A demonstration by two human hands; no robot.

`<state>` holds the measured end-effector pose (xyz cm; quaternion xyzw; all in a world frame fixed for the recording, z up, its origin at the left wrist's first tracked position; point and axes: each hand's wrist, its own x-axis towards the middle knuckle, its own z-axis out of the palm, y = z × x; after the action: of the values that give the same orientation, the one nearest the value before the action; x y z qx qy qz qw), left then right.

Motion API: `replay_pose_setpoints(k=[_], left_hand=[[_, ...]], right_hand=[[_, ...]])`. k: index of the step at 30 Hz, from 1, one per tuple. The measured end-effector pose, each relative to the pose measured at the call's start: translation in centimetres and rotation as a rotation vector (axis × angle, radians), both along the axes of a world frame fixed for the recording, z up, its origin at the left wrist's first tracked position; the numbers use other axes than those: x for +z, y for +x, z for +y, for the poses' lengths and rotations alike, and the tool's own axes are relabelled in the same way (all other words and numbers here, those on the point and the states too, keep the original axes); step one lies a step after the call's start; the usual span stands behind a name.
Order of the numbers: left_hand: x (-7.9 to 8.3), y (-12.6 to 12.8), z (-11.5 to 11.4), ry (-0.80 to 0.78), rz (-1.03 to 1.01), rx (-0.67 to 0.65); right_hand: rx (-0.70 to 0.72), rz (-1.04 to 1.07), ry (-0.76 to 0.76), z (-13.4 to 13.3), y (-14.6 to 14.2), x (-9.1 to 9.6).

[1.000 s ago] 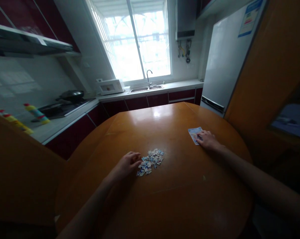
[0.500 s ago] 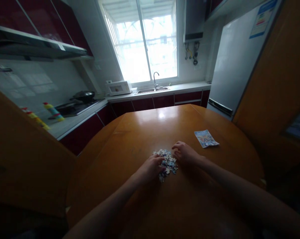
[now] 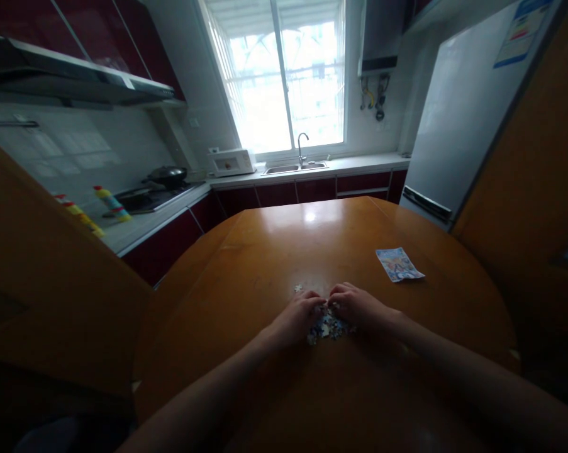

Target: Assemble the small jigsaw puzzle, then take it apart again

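A small heap of jigsaw puzzle pieces [image 3: 328, 328], white, blue and dark, lies on the wooden table between my hands. My left hand [image 3: 299, 316] curls round the heap's left and far side, its fingers bent over the pieces. From the right, my right hand [image 3: 354, 304] closes round the far edge of the same heap, fingertips almost meeting those of the left. Both palms face inward, and the pieces under the fingers are partly hidden. One loose puzzle piece [image 3: 298, 288] sits apart, just beyond my left hand.
A creased, colourful picture sheet [image 3: 399, 264] lies on the table [image 3: 246, 264] to the right of my hands. Beyond the table's far edge are a counter with a sink [image 3: 284, 169], a microwave [image 3: 233, 162] and a stove with a wok [image 3: 167, 176]. A fridge [image 3: 463, 113] stands at right.
My hands have come closer together, curling over the far side of the pieces. The spread pieces are drawn into a tighter heap nearer me, and one piece is left behind. The view has shifted slightly.
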<state>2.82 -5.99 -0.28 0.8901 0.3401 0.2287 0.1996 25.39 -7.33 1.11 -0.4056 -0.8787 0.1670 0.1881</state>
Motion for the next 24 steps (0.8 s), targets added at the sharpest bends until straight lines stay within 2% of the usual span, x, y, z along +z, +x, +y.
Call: replay_pose_setpoints(k=[3,6,8,10,12,15,17,19,24], left_hand=[[1.7,-1.7,0.8,-0.149,-0.012,0.035],[3.5,-5.2,2.1,-0.161,0.084,0.217],[4.1,-7.4,2.3,-0.182,0.133,0.272],[3.9,-8.6,1.6,-0.238,0.18,0.287],[3.1,-8.4,0.2,-0.268,0.195,0.269],[1.9,-6.1,-2.0,-0.233,0.158,0.237],[1.5,-4.5,-2.5,-0.19,0.092,0.172],[1.5,-3.6,-1.7,-0.14,0.067,0.166],[1.7,-3.5,3.4,-0.033,0.019,0.334]], right_hand=[[-0.025,0.008,-0.053,-0.5,0.7,0.5],[-0.068,-0.032,-0.092,-0.2,0.8,1.1],[-0.088,-0.044,-0.1,0.2,0.5,1.4],[-0.105,-0.052,-0.102,0.7,0.2,1.6],[-0.118,-0.061,-0.108,1.0,-0.1,1.6],[-0.127,-0.063,-0.111,1.2,-0.3,1.4],[-0.135,-0.052,-0.11,1.2,-0.3,1.3],[-0.15,-0.034,-0.114,1.1,-0.1,1.1],[-0.237,0.034,-0.083,1.3,0.3,0.2]])
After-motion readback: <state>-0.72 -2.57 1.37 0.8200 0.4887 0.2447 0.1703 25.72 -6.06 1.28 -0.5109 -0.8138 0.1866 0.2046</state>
